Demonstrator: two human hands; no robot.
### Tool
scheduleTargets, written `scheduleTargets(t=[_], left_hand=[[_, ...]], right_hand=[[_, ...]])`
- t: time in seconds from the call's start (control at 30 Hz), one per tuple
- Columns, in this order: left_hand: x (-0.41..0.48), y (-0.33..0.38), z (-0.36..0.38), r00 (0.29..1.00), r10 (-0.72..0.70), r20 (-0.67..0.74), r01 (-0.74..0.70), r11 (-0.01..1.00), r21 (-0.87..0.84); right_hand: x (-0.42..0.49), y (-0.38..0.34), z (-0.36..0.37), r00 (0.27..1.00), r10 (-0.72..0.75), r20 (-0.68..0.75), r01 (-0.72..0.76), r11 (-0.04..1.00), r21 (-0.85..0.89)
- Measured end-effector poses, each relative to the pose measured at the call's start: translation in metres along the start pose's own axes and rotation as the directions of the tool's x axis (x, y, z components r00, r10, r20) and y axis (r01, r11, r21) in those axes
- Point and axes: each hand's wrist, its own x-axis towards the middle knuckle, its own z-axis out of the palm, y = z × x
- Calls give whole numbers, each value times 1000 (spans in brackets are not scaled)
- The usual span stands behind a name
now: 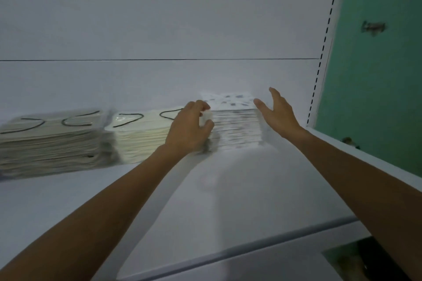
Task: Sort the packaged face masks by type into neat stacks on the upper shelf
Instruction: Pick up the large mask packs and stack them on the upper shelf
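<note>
Left hand (189,125) curled in a grip; right hand (277,114) flat, fingers straight.

Three mask stacks sit on one shelf (228,189): one grey stack (52,141), one cream stack (141,137) and one patterned stack (237,128). Each holds many thin packs, seemingly of a single type, though the blur makes the layers too smeared to count. Two hands are in view, one left hand (189,125) and one right hand (278,114).
</note>
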Motion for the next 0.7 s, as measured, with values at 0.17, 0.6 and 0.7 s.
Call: scheduleTargets(t=[0.17, 0.6, 0.7], left_hand=[[19, 16, 12, 960, -262, -100, 270, 960, 77], [22, 24, 37, 938, -346, 24, 314, 876, 367], [28, 25, 44, 943, -323, 76, 230, 801, 553]], right_hand=[[26, 10, -5, 974, 163, 155, -185, 973, 137], [36, 27, 7, 928, 140, 345, -219, 955, 201], [31, 23, 8, 894, 105, 437, -220, 950, 222]])
